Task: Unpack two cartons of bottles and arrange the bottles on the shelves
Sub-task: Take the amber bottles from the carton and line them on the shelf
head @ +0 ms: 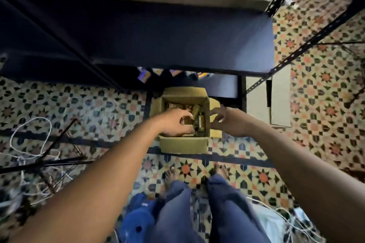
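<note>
While both arms reach down, I watch the left hand (174,122) go inside the open carton (183,145), which sits on the tiled floor (246,175) at the foot of the dark shelf (177,45). Its fingers are curled round a bottle (187,120) near the middle of the carton. The bottle looks gold-brown, and blur hides its shape. More bottles (199,123) fill the right half of the carton; some stand upright and some lean. All of them are amber.

My view of the right hand (224,119) is poorer. It is at the carton's right wall with its fingers bent over the edge, just beside the folded-out flap (215,103). I cannot tell whether it pinches the cardboard or only rests against it.

No bottles show on the broad shelf board above the carton. Under it, behind the carton, I make out a few small coloured packs (145,77), too blurred to name. A pale cardboard sheet (280,100) stands to the right, by the shelf's perforated post (256,85).

Bare feet (220,171) stand near the carton's front flap. White cords (29,138) loop over the floor at left, and a blue slipper (138,221) lies by the left leg.
</note>
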`<state>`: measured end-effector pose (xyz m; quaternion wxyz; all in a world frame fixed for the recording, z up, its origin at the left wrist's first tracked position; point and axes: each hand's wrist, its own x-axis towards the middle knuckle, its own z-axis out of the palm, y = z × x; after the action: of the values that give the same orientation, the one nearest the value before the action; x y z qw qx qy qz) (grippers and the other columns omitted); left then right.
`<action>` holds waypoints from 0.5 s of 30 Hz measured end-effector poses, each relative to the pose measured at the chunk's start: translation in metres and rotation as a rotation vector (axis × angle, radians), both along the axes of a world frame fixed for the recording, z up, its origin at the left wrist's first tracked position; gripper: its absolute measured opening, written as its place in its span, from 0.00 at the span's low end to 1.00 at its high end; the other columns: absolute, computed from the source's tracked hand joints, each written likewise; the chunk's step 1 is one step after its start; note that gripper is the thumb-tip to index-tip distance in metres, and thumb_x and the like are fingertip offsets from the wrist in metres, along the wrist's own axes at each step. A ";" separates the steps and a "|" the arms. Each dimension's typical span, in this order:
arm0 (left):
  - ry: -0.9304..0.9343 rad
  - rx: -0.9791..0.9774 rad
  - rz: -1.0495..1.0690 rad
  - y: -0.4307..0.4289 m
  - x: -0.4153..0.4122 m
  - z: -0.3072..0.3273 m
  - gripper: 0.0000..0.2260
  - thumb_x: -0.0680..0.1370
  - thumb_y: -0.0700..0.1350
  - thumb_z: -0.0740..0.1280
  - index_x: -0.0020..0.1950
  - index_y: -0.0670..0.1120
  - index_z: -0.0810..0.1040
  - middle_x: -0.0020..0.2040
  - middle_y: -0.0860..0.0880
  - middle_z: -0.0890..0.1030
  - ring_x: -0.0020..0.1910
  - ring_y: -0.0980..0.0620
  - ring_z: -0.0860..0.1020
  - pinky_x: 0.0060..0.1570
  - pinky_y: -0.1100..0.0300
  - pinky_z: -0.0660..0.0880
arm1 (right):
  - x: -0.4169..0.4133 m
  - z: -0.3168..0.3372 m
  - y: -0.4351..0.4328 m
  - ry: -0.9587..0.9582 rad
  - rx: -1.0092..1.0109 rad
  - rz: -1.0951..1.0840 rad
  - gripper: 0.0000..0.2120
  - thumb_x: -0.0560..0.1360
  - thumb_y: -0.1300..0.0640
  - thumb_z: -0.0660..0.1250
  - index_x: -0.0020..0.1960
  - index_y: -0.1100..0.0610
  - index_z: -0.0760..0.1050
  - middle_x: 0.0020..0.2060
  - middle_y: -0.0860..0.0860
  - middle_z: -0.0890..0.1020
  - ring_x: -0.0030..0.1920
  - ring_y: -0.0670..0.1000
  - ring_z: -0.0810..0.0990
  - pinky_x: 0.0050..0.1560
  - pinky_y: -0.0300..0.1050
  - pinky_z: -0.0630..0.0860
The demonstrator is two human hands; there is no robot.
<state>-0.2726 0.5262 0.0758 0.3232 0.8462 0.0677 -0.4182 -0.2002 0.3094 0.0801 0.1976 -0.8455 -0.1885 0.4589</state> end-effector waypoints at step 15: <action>0.034 0.057 0.393 0.009 -0.034 -0.400 0.26 0.78 0.56 0.70 0.75 0.57 0.68 0.64 0.53 0.77 0.54 0.54 0.79 0.56 0.51 0.78 | -0.002 -0.412 0.000 0.067 0.038 -0.126 0.13 0.81 0.48 0.67 0.65 0.46 0.76 0.57 0.48 0.85 0.53 0.48 0.83 0.52 0.46 0.82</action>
<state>-0.3066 0.5353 -0.3247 0.3735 0.8182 0.2490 -0.3593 -0.2020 0.3091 -0.3315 0.2481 -0.8359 -0.1369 0.4701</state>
